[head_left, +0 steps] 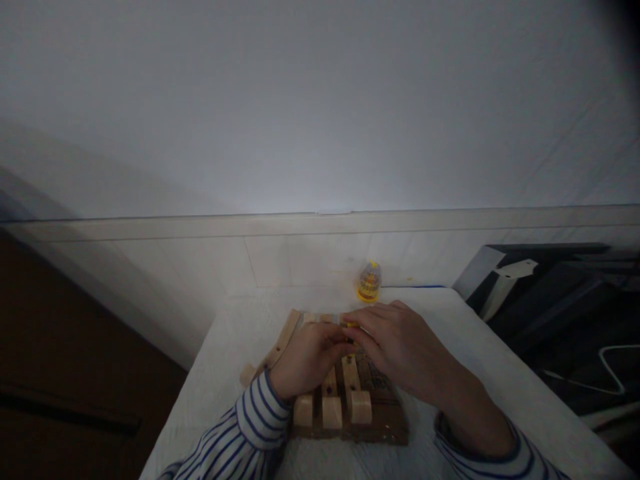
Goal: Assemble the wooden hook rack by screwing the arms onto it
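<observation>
Wooden pieces (361, 408) sit side by side on a brown board (387, 427) on our desk (445, 320), block ends toward us. Our right hand (400, 341) pinches a small yellow item (351, 325) above them, too tiny to identify. Our left hand (306, 358) meets the right at the fingertips; we can't tell if it grips anything. Wooden strip (287, 338) slants beside the left hand. Yellow-based bottle (369, 283) stands behind.

— What's on the brown board (387, 423)?
— Pale wooden strips (351, 375), partly hidden, three blocks (361, 407) at their six-o'clock ends.
— The slanted strip (287, 335)?
— Drilled, at the board's ten o'clock.
— The small yellow piece (351, 325)?
— Mostly hidden, towards twelve.
</observation>
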